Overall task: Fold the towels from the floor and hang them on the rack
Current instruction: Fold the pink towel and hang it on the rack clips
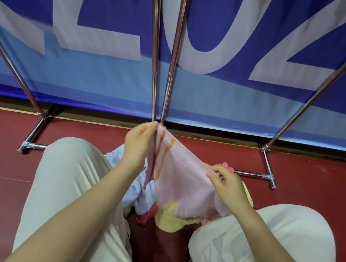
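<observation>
At centre frame the left hand [140, 141] pinches the top corner of the pink towel [182, 178], fingers closed on the cloth. Just right of centre, the right hand [225, 184] grips its far edge, fingers curled over it. The towel hangs above the pile of towels [126, 182] between the knees. If either pinch slips, I'd expect it to drop back and crumple, well short of the rack [157, 58] above.

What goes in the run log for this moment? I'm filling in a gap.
stage: unfolding | left hand: pinches pink towel corner | right hand: grips its edge | pile: on floor | rack: bare
</observation>
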A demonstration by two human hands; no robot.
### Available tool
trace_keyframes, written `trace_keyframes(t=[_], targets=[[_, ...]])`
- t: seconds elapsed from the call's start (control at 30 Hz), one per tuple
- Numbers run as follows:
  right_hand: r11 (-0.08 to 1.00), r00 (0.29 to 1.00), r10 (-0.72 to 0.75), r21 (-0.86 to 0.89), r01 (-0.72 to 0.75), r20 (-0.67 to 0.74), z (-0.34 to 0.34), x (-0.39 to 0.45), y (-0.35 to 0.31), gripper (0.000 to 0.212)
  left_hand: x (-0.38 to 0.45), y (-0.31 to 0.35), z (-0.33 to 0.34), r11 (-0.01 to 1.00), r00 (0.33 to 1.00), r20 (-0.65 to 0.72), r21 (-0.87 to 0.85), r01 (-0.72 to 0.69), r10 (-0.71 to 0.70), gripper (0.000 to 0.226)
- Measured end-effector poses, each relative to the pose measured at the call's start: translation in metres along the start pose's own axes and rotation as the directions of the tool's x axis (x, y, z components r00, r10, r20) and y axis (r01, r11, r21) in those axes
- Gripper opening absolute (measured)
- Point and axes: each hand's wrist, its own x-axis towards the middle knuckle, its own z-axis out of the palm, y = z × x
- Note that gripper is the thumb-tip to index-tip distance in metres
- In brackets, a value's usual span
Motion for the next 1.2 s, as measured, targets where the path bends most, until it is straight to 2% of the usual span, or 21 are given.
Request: trace_keyframes(t=[0.13,0.2,0.33,0.43,0.5,0.6,0.67,0.73,0.8,0.9,0.97,1.2], targets=[[0.999,0.999,0.038,0.008,-0.038,0.029,0.003,0.002,0.004,0.008,0.016,-0.005,-0.013,0.994,0.985,-0.163,-0.101,0.036,-0.052,0.026],[0.998,0.997,0.050,0.027,-0.052,0.063,0.003,0.003,0.003,0.009,0.022,-0.009,-0.019,0.999,0.985,-0.172,-0.035,0.027,-0.032,0.029],[0.992,0.996,0.084,0.095,-0.086,0.019,0.003,0.005,-0.003,0.012,0.023,-0.009,-0.018,0.996,0.995,-0.101,0.085,0.024,-0.015,0.023],[0.987,0.993,0.087,0.140,-0.075,-0.078,0.002,0.008,-0.012,0.017,0.021,-0.015,-0.011,0.961,0.961,-0.039,-0.070,0.269,-0.272,0.014],[0.983,0.993,0.071,0.178,-0.053,-0.096,0.002,0.006,-0.024,0.020,0.017,-0.019,-0.007,0.898,0.915,0.045,-0.179,0.403,-0.402,0.020],[0.980,0.999,-0.015,0.197,0.024,-0.049,0.006,0.004,-0.044,0.017,0.007,-0.019,0.005,0.876,0.891,0.167,-0.174,0.449,-0.423,0.027],[0.980,0.997,-0.073,0.182,0.077,-0.028,0.008,0.007,-0.055,0.013,0.000,-0.017,0.014,0.880,0.872,0.203,-0.078,0.468,-0.445,0.029],[0.973,0.992,-0.117,0.193,0.124,-0.046,0.010,0.011,-0.065,0.014,-0.005,-0.017,0.020,0.923,0.897,0.222,0.061,0.379,-0.383,0.031],[0.964,0.988,-0.137,0.222,0.149,-0.067,0.010,0.015,-0.073,0.015,-0.011,-0.015,0.024,0.972,0.938,0.274,0.156,0.174,-0.211,0.023],[0.959,0.985,-0.163,0.227,0.171,-0.054,0.008,0.018,-0.079,0.016,-0.015,-0.014,0.026,0.988,0.916,0.399,0.153,-0.030,-0.034,0.017],[0.959,0.985,-0.166,0.225,0.174,-0.051,0.005,0.018,-0.078,0.016,-0.012,-0.020,0.023,0.985,0.889,0.458,0.146,-0.090,0.013,0.021],[0.965,0.990,-0.135,0.231,0.123,0.034,-0.008,0.006,-0.061,0.011,-0.019,-0.033,0.022,0.970,0.777,0.629,0.193,-0.145,-0.009,0.021]])
